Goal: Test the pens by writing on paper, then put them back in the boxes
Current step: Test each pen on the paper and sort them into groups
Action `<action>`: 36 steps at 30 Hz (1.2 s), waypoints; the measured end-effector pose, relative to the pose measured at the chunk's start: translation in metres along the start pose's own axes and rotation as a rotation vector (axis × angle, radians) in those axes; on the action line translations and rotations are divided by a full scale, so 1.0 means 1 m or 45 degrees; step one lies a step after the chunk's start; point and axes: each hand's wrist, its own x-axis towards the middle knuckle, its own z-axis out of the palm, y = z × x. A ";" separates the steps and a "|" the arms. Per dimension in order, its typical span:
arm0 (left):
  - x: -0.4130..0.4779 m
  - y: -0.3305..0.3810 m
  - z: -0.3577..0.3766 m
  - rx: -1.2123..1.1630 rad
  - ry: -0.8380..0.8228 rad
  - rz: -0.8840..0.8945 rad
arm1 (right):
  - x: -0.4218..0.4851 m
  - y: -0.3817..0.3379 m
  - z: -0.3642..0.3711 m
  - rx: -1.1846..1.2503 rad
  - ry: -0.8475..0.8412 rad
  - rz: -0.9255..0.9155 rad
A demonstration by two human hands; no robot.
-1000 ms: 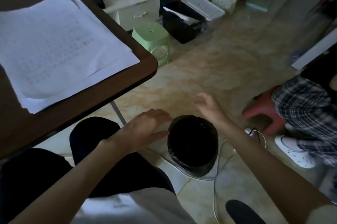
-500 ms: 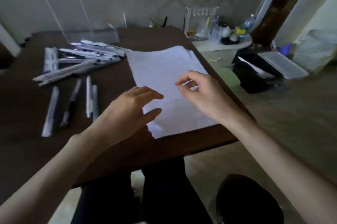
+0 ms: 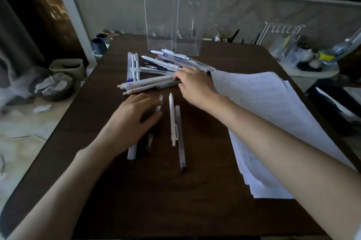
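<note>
Many white, grey and clear pens lie in a loose pile (image 3: pixel 156 68) on the dark wooden table (image 3: pixel 156 200). Behind the pile stand two tall clear boxes (image 3: pixel 160 15) (image 3: pixel 192 19), upright and side by side. My right hand (image 3: pixel 193 85) rests its curled fingertips on the near ends of the pile's beige and grey pens; its thumb is hidden. My left hand (image 3: pixel 134 118) hovers with fingers apart over a dark pen (image 3: pixel 149 142) and a clear one. A white pen (image 3: pixel 172 120) and a long clear pen (image 3: pixel 180 142) lie between my arms. A stack of paper (image 3: pixel 273 122) lies at the right.
Dark cups (image 3: pixel 99 44) stand off the table's back left corner. A low side table at the right carries a white wire rack (image 3: pixel 283 40) and small pots. On the floor are a bowl of scraps (image 3: pixel 54 85) at the left and a black bin (image 3: pixel 336 109) at the right.
The view swung from the floor bin up to the table. Both hands moved left from the paper to the pens, the right now touching the pile.
</note>
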 end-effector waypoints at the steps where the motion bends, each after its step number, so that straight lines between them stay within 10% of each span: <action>1: -0.001 0.000 0.001 -0.017 -0.010 -0.005 | 0.005 0.003 0.003 -0.102 -0.004 0.000; 10: 0.001 -0.009 0.002 0.035 0.009 -0.049 | -0.004 0.012 -0.014 -0.301 0.257 -0.396; 13: 0.002 0.004 0.003 -0.034 0.046 -0.033 | -0.029 0.008 -0.043 0.255 0.430 -0.245; 20: 0.006 0.084 0.021 -0.184 -0.046 0.120 | -0.127 0.018 -0.084 1.537 0.090 0.220; 36: -0.008 0.131 0.090 -0.055 -0.155 0.272 | -0.207 0.049 -0.062 1.537 0.143 0.265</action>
